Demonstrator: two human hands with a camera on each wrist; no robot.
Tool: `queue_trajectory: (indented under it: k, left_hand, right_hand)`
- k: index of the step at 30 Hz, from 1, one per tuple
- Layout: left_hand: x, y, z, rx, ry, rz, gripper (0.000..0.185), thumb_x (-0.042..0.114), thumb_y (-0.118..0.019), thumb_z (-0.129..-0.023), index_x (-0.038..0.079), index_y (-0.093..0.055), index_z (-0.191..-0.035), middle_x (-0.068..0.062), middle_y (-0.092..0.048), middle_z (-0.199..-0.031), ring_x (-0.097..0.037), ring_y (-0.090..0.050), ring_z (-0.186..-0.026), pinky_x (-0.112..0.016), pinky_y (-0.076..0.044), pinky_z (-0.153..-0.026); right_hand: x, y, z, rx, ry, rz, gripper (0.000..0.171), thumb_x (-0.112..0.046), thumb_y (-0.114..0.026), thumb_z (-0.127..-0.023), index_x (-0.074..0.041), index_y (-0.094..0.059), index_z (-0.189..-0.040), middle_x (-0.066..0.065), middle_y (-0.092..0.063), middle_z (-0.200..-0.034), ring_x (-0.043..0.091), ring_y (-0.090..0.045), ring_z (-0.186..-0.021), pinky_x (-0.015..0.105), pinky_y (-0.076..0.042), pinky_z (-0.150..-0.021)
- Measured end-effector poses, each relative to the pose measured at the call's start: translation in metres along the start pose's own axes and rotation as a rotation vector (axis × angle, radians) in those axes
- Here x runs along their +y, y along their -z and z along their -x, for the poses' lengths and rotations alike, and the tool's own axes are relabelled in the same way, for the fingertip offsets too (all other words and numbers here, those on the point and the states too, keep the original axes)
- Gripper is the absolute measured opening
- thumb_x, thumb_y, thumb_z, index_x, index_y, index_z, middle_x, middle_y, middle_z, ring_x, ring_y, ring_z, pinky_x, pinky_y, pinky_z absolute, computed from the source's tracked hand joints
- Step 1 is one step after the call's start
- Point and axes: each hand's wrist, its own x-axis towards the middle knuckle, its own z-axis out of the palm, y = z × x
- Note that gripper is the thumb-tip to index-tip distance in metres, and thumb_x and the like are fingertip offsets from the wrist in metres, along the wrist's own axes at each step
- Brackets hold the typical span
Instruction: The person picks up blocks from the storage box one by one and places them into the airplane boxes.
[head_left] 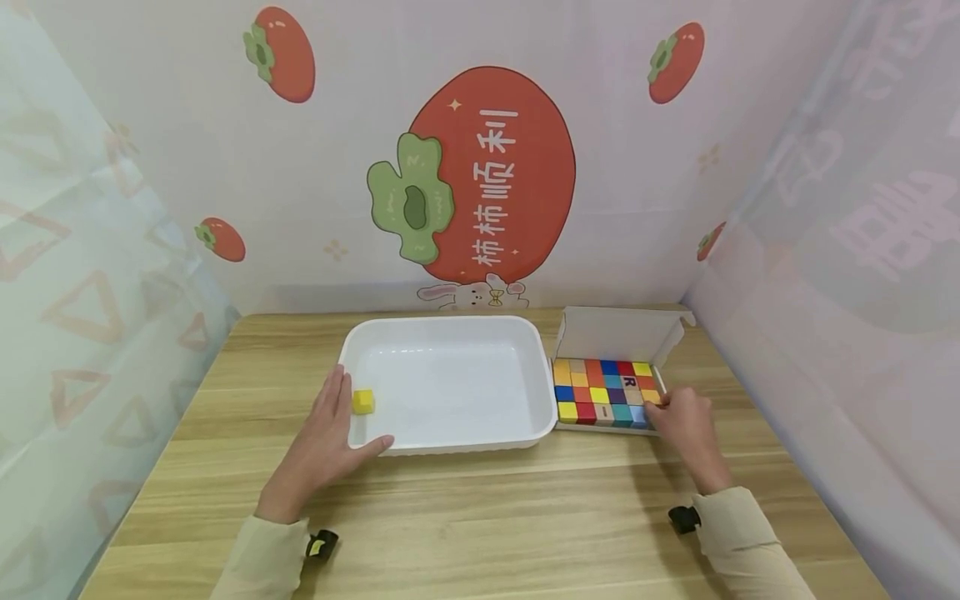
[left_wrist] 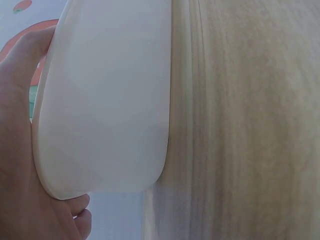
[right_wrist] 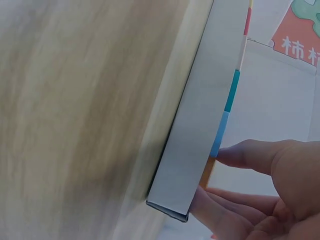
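Blocks (head_left: 604, 392) in many colours fill the small cardboard box (head_left: 619, 333) at my right, packed side by side in rows, one marked with an R; the box's lid stands open at the back. My right hand (head_left: 684, 422) is at the box's near right corner, fingertips (right_wrist: 235, 154) on the orange block (head_left: 651, 397) at the edge beside the light blue one, thumb and fingers close about it, though I cannot tell whether they truly grip it. The white tray (head_left: 450, 443) sits just left of the box on the table (head_left: 480, 525), and it holds a single yellow block (head_left: 363, 402) near its left wall. My left hand (head_left: 324, 446) rests against the tray's near left corner, fingers straight along the rim, thumb along the front edge.
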Motion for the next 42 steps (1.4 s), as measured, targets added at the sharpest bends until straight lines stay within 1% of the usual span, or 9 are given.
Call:
queue_trajectory:
  k: [4,8,15,21,26,29,33,38,42]
  left_hand:
    - [0.000,0.000,0.000,-0.004,0.000,-0.006,0.132,0.076,-0.066,-0.088,-0.007,0.001,-0.166,-0.024,0.009,-0.177,-0.045,-0.002,-0.165,-0.067,-0.022,-0.129]
    - [-0.001,0.000,0.000,-0.004,0.002,-0.004,0.132,0.075,-0.067,-0.088,-0.008,-0.001,-0.166,-0.024,0.008,-0.177,-0.046,-0.002,-0.165,-0.068,-0.022,-0.129]
    - [-0.001,-0.002,-0.001,0.003,-0.004,-0.009,0.131,0.075,-0.067,-0.088,-0.009,-0.002,-0.166,-0.024,0.007,-0.177,-0.046,-0.003,-0.165,-0.068,-0.022,-0.129]
    - [-0.001,-0.003,-0.002,0.004,-0.010,0.001,0.131,0.076,-0.066,-0.088,-0.008,-0.002,-0.166,-0.024,0.008,-0.177,-0.046,-0.003,-0.165,-0.068,-0.022,-0.129]
    - [0.000,-0.002,-0.001,-0.003,-0.005,-0.002,0.131,0.075,-0.066,-0.088,-0.007,0.000,-0.166,-0.023,0.009,-0.177,-0.045,-0.001,-0.165,-0.067,-0.022,-0.129]
    - [0.000,0.000,-0.001,-0.005,-0.003,0.000,0.132,0.075,-0.067,-0.088,-0.007,0.001,-0.166,-0.023,0.010,-0.177,-0.045,-0.001,-0.165,-0.067,-0.021,-0.129]
    - [-0.001,0.000,-0.001,-0.008,0.001,-0.002,0.132,0.075,-0.067,-0.088,-0.007,0.002,-0.166,-0.023,0.010,-0.177,-0.045,0.000,-0.165,-0.067,-0.021,-0.129]
    - [-0.002,-0.001,-0.001,-0.006,-0.005,-0.002,0.132,0.075,-0.068,-0.088,-0.007,0.001,-0.166,-0.023,0.010,-0.177,-0.045,-0.001,-0.165,-0.067,-0.021,-0.130]
    - [-0.002,-0.001,-0.001,-0.005,-0.006,-0.001,0.132,0.075,-0.068,-0.088,-0.007,0.002,-0.166,-0.022,0.010,-0.177,-0.044,0.000,-0.165,-0.066,-0.020,-0.130]
  right_hand:
    - [0.000,0.003,-0.002,-0.037,0.020,0.045,0.032,-0.014,-0.064,-0.100,0.008,-0.070,-0.078,0.010,-0.059,-0.065,0.018,-0.050,-0.056,0.027,-0.041,-0.048]
    - [0.000,0.008,-0.007,-0.058,0.083,0.104,0.041,-0.008,-0.057,-0.097,-0.006,-0.056,-0.057,0.003,-0.051,-0.056,0.016,-0.046,-0.052,0.027,-0.039,-0.049]
    - [-0.005,0.020,-0.016,-0.151,0.118,0.160,0.047,-0.007,-0.052,-0.097,-0.015,-0.041,-0.052,-0.004,-0.034,-0.051,0.012,-0.034,-0.049,0.024,-0.033,-0.048]
    - [-0.015,0.028,-0.017,-0.157,0.104,0.233,0.041,-0.011,-0.056,-0.099,-0.008,-0.051,-0.058,0.001,-0.044,-0.056,0.015,-0.043,-0.051,0.024,-0.037,-0.047]
    - [-0.030,0.031,-0.013,-0.143,0.168,0.184,0.041,-0.012,-0.059,-0.099,-0.009,-0.048,-0.060,0.000,-0.039,-0.055,0.015,-0.040,-0.050,0.027,-0.034,-0.050]
    - [-0.043,0.031,-0.010,-0.136,0.243,0.186,0.029,-0.014,-0.065,-0.099,0.002,-0.065,-0.076,0.011,-0.060,-0.067,0.022,-0.055,-0.060,0.036,-0.050,-0.055]
    - [-0.062,0.025,-0.004,-0.121,0.345,0.174,0.027,-0.013,-0.069,-0.099,0.012,-0.074,-0.108,0.027,-0.078,-0.102,0.037,-0.075,-0.089,0.052,-0.065,-0.080]
    - [-0.088,0.013,0.002,-0.107,0.454,0.116,0.019,-0.008,-0.069,-0.098,0.010,-0.074,-0.099,0.027,-0.078,-0.104,0.042,-0.077,-0.098,0.054,-0.065,-0.085]
    - [-0.112,0.003,0.004,-0.138,0.469,0.078,0.019,-0.010,-0.072,-0.097,0.008,-0.075,-0.102,0.026,-0.078,-0.109,0.039,-0.078,-0.099,0.051,-0.066,-0.084]
